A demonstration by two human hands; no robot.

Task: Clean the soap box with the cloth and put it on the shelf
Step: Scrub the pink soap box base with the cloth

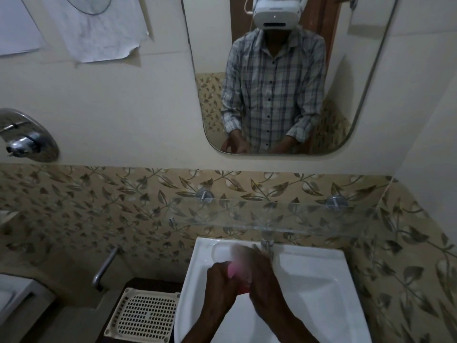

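Both hands are together over the white sink [309, 288]. My left hand [220, 280] is closed around something pink [233, 268], blurred by motion; I cannot tell whether it is the soap box or the cloth. My right hand [262, 278] is pressed against the same pink thing from the right, with a bit of red-pink showing below at its palm. The clear glass shelf [272, 219] runs along the wall just above the sink, held by two round metal mounts, with nothing on it.
A chrome tap [267, 243] stands at the sink's back edge under the shelf. A mirror [272, 75] hangs above. A cream perforated plastic basket [146, 315] sits left of the sink, by a metal pipe [105, 266]. A shower mixer [27, 137] is at far left.
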